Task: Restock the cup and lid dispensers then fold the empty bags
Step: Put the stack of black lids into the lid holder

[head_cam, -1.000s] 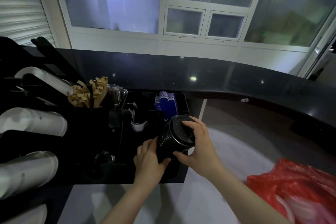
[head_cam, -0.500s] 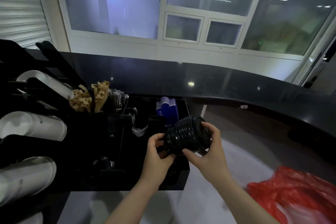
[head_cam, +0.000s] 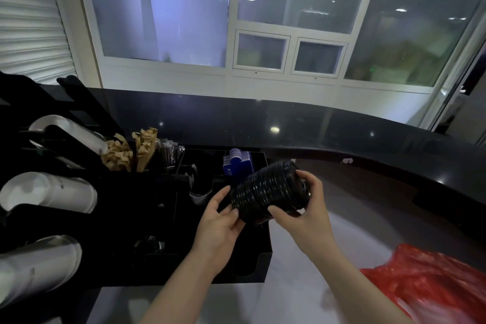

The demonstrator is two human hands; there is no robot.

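Note:
A stack of black lids [head_cam: 271, 191] lies on its side in the air above the black organizer tray [head_cam: 265, 252]. My right hand [head_cam: 302, 208] grips its right end, thumb underneath and fingers over the top. My left hand [head_cam: 218, 223] cups its left end with fingers spread against the lids. Three rows of white cups [head_cam: 50, 193] lie in the black cup dispenser rack [head_cam: 86, 110] at the left. A red plastic bag [head_cam: 431, 289] lies on the counter at the lower right.
The tray holds brown paper sleeves [head_cam: 131, 150], wrapped stirrers [head_cam: 168, 152] and blue packets [head_cam: 238, 163]. A curved black countertop [head_cam: 315, 129] runs behind, with windows above it. A pale counter surface [head_cam: 297, 284] lies beneath my forearms.
The lid stack has been lifted out of the tray and turned from upright to lying sideways between both hands. The view has tilted upward.

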